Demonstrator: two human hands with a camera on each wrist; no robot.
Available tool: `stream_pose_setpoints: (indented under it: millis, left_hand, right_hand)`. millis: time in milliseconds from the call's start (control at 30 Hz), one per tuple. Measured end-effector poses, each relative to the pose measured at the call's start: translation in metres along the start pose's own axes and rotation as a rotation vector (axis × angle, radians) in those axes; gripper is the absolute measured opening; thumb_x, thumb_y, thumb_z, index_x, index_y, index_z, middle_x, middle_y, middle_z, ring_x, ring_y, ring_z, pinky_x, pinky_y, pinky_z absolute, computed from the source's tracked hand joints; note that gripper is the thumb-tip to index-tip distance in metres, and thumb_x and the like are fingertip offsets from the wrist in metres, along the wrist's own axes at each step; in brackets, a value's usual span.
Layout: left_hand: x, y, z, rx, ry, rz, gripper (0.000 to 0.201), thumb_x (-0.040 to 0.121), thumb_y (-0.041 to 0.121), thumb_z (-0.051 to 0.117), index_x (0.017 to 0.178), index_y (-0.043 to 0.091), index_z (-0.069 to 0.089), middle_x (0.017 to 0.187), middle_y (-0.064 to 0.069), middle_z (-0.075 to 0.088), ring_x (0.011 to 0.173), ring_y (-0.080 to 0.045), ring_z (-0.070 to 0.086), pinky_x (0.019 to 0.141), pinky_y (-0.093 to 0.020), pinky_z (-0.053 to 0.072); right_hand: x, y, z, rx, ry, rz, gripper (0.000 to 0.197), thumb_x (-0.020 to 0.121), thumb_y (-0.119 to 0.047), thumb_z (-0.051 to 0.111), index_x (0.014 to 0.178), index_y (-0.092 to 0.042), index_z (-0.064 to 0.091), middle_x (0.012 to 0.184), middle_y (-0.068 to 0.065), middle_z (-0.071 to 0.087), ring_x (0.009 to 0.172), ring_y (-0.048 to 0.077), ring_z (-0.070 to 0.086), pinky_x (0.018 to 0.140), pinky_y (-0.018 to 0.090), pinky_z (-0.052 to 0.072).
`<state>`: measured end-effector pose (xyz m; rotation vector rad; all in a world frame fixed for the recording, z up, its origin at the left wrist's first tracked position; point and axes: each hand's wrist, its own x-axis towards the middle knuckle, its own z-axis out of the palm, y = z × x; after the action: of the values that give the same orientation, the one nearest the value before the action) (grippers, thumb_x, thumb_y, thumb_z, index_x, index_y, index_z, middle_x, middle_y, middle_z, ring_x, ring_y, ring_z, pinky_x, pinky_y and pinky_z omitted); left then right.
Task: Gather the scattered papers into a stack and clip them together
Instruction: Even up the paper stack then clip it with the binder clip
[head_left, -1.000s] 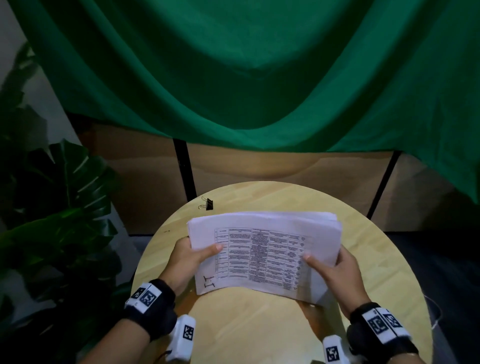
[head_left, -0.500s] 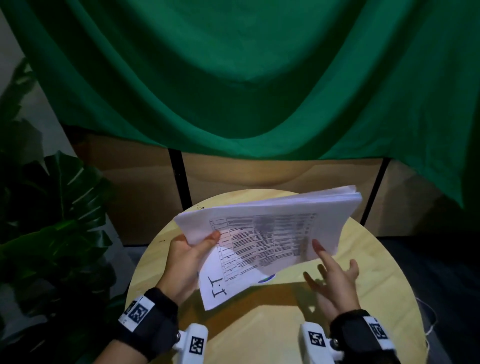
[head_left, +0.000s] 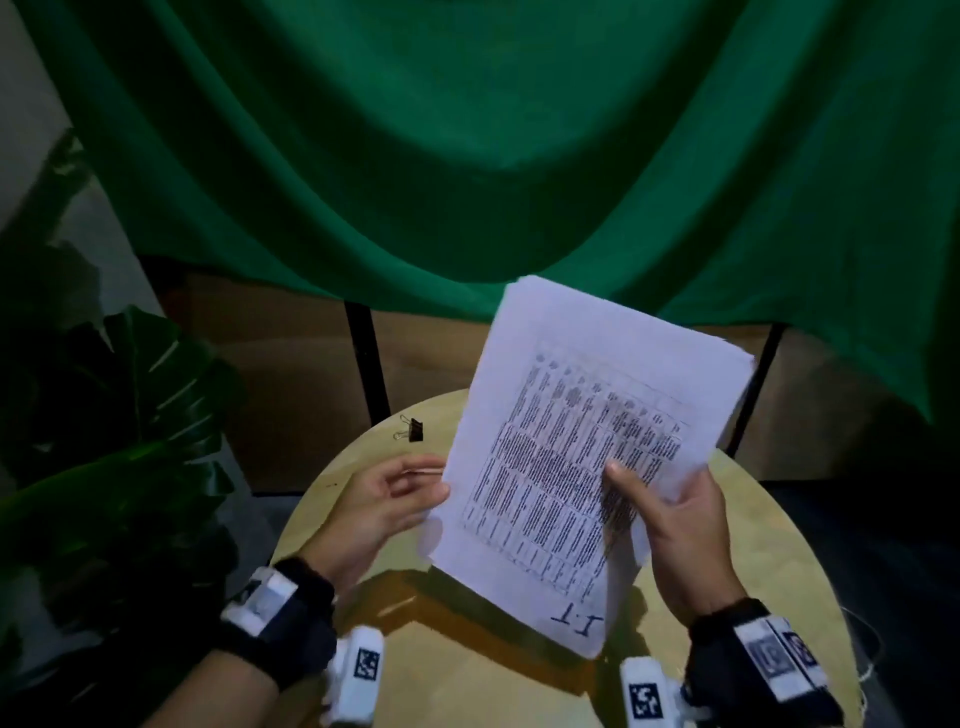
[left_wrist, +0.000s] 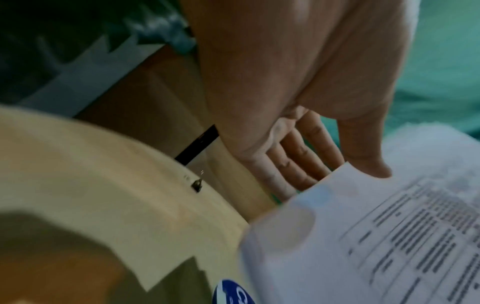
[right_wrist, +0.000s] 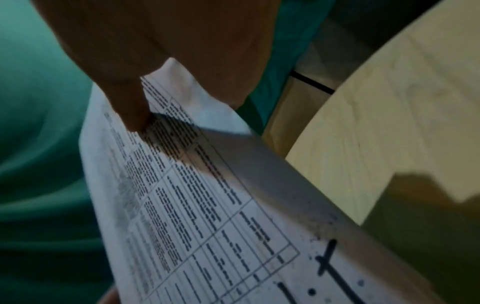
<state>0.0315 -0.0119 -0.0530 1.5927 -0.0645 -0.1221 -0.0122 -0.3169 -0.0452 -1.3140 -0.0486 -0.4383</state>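
A stack of white printed papers (head_left: 582, 441) stands tilted in portrait above the round wooden table (head_left: 779, 545), with "1.1" handwritten at its lower end. My right hand (head_left: 641, 491) grips its right edge, thumb pressed on the printed table (right_wrist: 135, 119) and fingers hidden behind. My left hand (head_left: 418, 483) is at the left edge: straight fingers (left_wrist: 298, 164) reach behind the sheets and the thumb tip lies at the front edge. A black binder clip (head_left: 413, 430) lies alone on the far left of the table, also seen small in the left wrist view (left_wrist: 196, 185).
A green cloth (head_left: 467, 156) hangs behind the table over wooden panels with black bars. A large-leafed plant (head_left: 130, 415) stands close at the left. A blue round sticker (left_wrist: 233, 292) shows on the tabletop under the stack.
The stack has been lifted and turned from landscape to portrait. My right hand, open half a second ago, now grips its right edge. My left hand has loosened from its grip to a light touch.
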Motion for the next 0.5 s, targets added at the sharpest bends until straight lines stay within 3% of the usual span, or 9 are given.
stream_pose_setpoints:
  millis: [67,133,200,333,500]
  left_hand:
    - [0.01,0.014,0.007,0.073,-0.098,0.01,0.049,0.091,0.016,0.083,0.137,0.02,0.069,0.125,-0.005,0.081,0.12,-0.023,0.077,0.102,-0.041,0.061]
    - [0.018,0.023,0.019,0.086,-0.122,0.035,0.049,0.093,0.013,0.082,0.14,0.016,0.067,0.129,-0.004,0.08,0.12,-0.024,0.077,0.1,-0.04,0.062]
    - [0.023,0.023,0.029,0.066,-0.043,0.1,0.042,0.096,0.011,0.08,0.137,0.011,0.07,0.129,-0.005,0.08,0.119,-0.025,0.078,0.102,-0.045,0.062]
    - [0.017,0.018,0.045,0.028,0.121,0.205,0.03,0.098,0.007,0.077,0.127,0.015,0.074,0.121,-0.004,0.083,0.109,-0.023,0.081,0.092,-0.036,0.066]
    - [0.007,0.014,0.033,-0.095,0.0,0.12,0.055,0.093,0.012,0.079,0.144,0.017,0.06,0.126,-0.011,0.081,0.115,-0.034,0.079,0.1,-0.05,0.062]
  right_hand:
    - [0.002,0.004,0.002,-0.048,-0.045,0.018,0.039,0.089,0.001,0.075,0.124,-0.014,0.066,0.117,-0.006,0.079,0.11,0.012,0.075,0.084,0.023,0.061]
    - [0.003,0.01,0.006,-0.088,-0.094,0.025,0.039,0.089,0.0,0.076,0.125,-0.013,0.066,0.117,-0.002,0.08,0.109,0.018,0.076,0.087,0.031,0.063]
    - [0.003,0.014,0.011,-0.115,-0.095,0.024,0.039,0.089,-0.002,0.077,0.125,-0.012,0.066,0.117,0.0,0.08,0.11,0.02,0.076,0.091,0.038,0.063]
    - [0.008,0.014,0.012,-0.135,-0.033,-0.024,0.042,0.089,-0.003,0.079,0.126,-0.017,0.065,0.119,-0.002,0.078,0.111,0.019,0.075,0.093,0.045,0.06]
    - [0.013,0.012,0.002,-0.182,-0.097,0.016,0.047,0.088,-0.002,0.079,0.129,-0.019,0.062,0.121,-0.001,0.078,0.11,0.018,0.075,0.096,0.049,0.06]
